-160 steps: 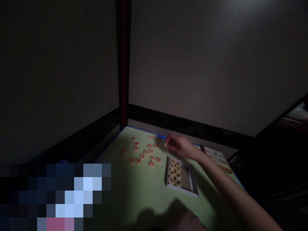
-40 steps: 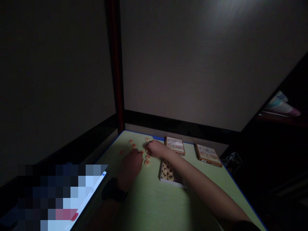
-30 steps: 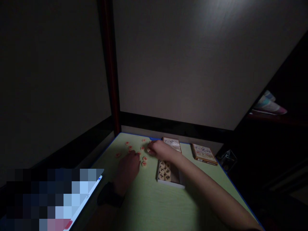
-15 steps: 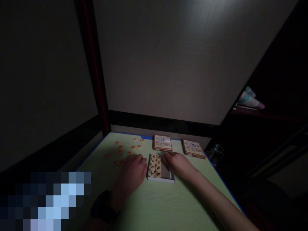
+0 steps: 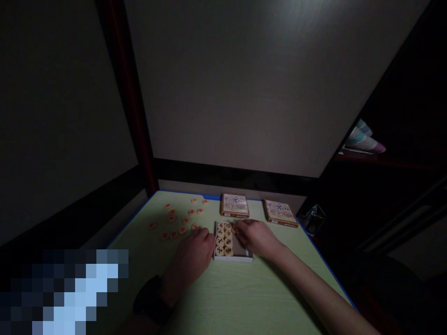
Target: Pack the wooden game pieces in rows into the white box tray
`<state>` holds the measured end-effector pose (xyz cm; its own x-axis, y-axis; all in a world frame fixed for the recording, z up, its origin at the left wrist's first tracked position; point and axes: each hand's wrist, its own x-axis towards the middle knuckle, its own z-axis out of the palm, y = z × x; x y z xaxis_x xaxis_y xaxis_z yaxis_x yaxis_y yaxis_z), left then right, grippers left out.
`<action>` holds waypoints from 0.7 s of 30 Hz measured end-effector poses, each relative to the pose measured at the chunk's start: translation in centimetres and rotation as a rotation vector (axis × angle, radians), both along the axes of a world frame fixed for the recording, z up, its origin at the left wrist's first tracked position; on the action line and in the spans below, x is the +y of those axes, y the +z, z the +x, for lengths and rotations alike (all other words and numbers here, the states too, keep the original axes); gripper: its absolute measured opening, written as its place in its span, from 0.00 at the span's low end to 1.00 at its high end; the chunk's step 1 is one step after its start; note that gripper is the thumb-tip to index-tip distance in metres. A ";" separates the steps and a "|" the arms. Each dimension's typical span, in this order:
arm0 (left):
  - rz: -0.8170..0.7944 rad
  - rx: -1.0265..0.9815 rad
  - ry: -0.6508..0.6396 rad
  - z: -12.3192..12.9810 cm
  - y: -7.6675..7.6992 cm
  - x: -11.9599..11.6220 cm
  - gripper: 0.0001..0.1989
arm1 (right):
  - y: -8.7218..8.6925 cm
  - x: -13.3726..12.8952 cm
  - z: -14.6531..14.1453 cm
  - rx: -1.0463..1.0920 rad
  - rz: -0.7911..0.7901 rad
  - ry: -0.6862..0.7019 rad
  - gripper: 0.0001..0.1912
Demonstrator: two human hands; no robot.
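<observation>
A shallow open box (image 5: 240, 258) lies on the table, with Chinese chess pieces (image 5: 228, 242) bearing dark characters in two columns on its left side. My right hand (image 5: 256, 236) reaches over the box's right part. Its closed fingertips are at a round Chinese chess piece (image 5: 234, 228) near the far end, partly hidden by the fingers. Close against the box's left wall is my left hand (image 5: 195, 251), fingers curled together; what they hold, if anything, is hidden. Loose Chinese chess pieces with red characters (image 5: 182, 230) are scattered beyond and left of my left hand.
Two flat printed boxes (image 5: 235, 205) (image 5: 280, 213) lie along the table's far edge. The green table (image 5: 223, 298) has a blue rim and meets a panel (image 5: 230, 102) at the back. A dark shelf (image 5: 370, 158) with colourful fabric is at the right.
My right hand has shifted slightly left, and a piece now shows at its fingertips inside the box. My left hand stays beside the box, a little lower. The view has moved slightly.
</observation>
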<state>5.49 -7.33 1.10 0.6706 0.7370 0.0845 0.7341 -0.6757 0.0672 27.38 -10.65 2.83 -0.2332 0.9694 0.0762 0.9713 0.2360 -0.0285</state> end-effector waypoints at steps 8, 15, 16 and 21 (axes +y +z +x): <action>-0.001 -0.006 -0.010 -0.1 -0.3 0.1 0.15 | 1.9 -0.2 0.7 0.122 0.040 -0.085 0.06; -0.006 -0.041 0.000 -0.3 -0.5 0.3 0.16 | 1.2 -0.1 0.1 0.091 -0.031 -0.074 0.08; -0.007 -0.049 0.000 -0.3 -0.4 0.3 0.16 | 1.0 0.0 0.1 0.086 -0.029 -0.077 0.08; -0.023 -0.026 0.000 -0.3 -0.4 0.3 0.16 | 0.9 0.0 0.3 0.098 0.007 -0.118 0.12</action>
<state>5.15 -7.03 0.71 0.6683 0.7390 0.0849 0.7320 -0.6737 0.1015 27.72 -10.64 3.75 -0.1084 0.9891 0.1001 0.9850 0.1204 -0.1235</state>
